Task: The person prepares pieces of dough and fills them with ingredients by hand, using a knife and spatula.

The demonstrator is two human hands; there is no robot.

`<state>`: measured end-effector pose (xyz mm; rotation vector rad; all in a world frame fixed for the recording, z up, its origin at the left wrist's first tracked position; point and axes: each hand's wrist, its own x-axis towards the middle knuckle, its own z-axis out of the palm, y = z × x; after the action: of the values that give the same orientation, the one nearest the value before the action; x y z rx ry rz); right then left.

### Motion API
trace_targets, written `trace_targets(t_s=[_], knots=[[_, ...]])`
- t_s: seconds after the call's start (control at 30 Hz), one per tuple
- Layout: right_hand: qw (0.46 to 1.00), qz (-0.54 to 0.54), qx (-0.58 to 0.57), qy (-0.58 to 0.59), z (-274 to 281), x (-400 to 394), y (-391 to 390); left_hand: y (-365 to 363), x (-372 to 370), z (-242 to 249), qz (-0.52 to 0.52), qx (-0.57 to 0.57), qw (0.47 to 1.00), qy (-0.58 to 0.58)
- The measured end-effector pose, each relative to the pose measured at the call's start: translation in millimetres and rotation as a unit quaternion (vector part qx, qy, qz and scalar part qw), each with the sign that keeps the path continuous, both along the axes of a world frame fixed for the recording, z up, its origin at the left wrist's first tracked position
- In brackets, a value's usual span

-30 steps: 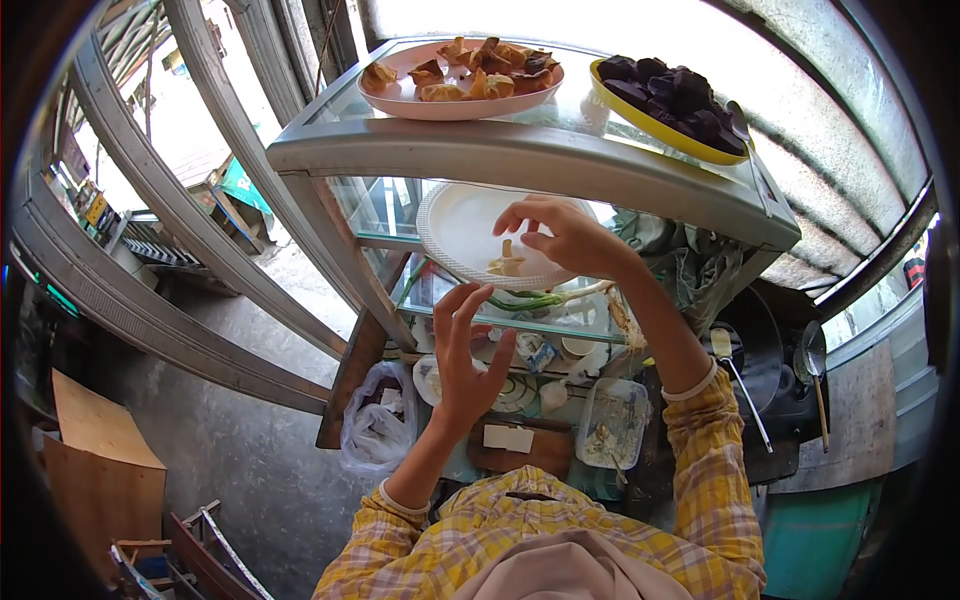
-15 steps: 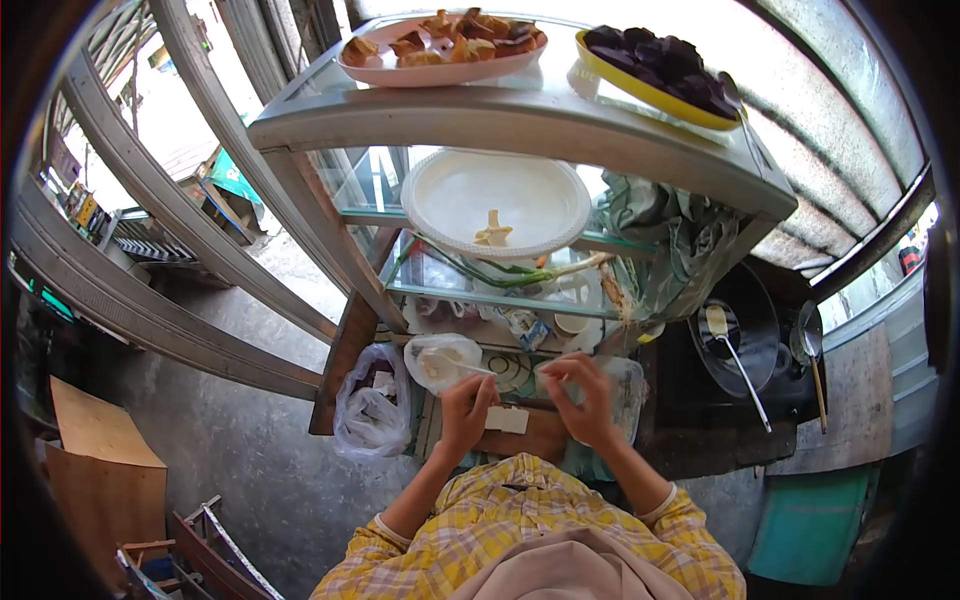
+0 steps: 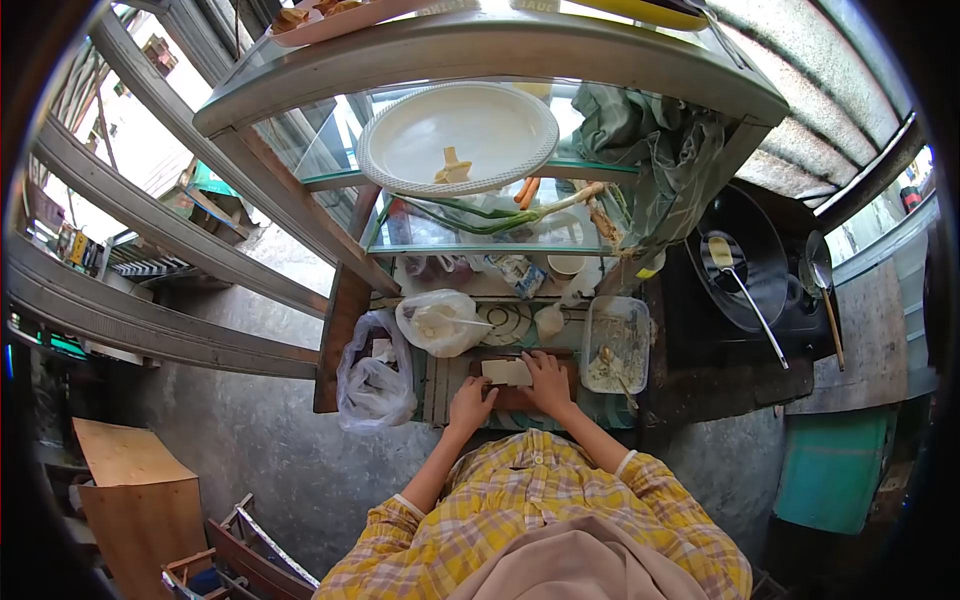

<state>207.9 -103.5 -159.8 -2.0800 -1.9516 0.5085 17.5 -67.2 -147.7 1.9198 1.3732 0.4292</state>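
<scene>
A pale rectangular stack of thin wrapper sheets (image 3: 507, 373) lies on a brown wooden board (image 3: 515, 400) in front of me. My left hand (image 3: 472, 404) is at its left edge, with the fingers bent against it. My right hand (image 3: 548, 386) grips the upper right edge, thumb and fingers at the corner. Beyond the board, a white plastic bag (image 3: 425, 335) holds pale contents, and a thin white-handled utensil (image 3: 468, 320) sticks out of it. To the right, a clear plastic tub (image 3: 616, 330) contains a greenish-white mixture and a spoon (image 3: 622, 380).
Above, a glass-shelved cabinet (image 3: 500, 62) bears a large white plate (image 3: 400, 150) with a folded piece of dough (image 3: 453, 168), and spring onions (image 3: 480, 222) lower down. A black wok (image 3: 745, 290) with a ladle stands at right. A bag (image 3: 375, 385) hangs at left.
Both hands have come down from above the board to the wrapper sheets. The utensil that was by my left hand now rests in the white bag. The view has tilted downward.
</scene>
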Motion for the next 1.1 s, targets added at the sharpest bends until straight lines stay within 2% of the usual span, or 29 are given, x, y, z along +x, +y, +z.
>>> trace_targets(t_s=[0.1, 0.17, 0.57, 0.77, 0.87, 1.0, 1.1], knots=[[1.0, -0.005, -0.017, -0.02, -14.5, 3.8, 0.7, 0.5, 3.7, 7.2, -0.007, -0.035, 0.999, 0.023], [1.0, -0.003, -0.002, -0.026, -20.0, 6.8, -1.4, -1.3, 6.3, 8.2, -0.011, -0.018, 1.0, 0.009], [0.996, -0.033, 0.076, 0.039, -26.3, 11.9, -5.4, -15.6, 13.5, 6.6, -0.029, -0.037, 0.999, -0.016], [0.989, -0.011, 0.136, 0.052, -30.1, 13.5, -5.4, -19.1, 16.6, 4.1, -0.041, -0.032, 0.998, -0.025], [0.984, -0.029, 0.141, 0.104, -31.9, 14.5, -2.6, -19.5, 18.4, 4.9, -0.043, -0.033, 0.998, -0.015], [0.96, -0.059, 0.122, 0.246, -37.3, 16.1, 2.7, -18.8, 19.8, 1.7, -0.048, -0.043, 0.998, -0.015], [0.937, -0.072, 0.124, 0.319, -32.7, 15.7, 2.9, -19.6, 20.3, -11.9, -0.037, 0.015, 0.997, -0.067]])
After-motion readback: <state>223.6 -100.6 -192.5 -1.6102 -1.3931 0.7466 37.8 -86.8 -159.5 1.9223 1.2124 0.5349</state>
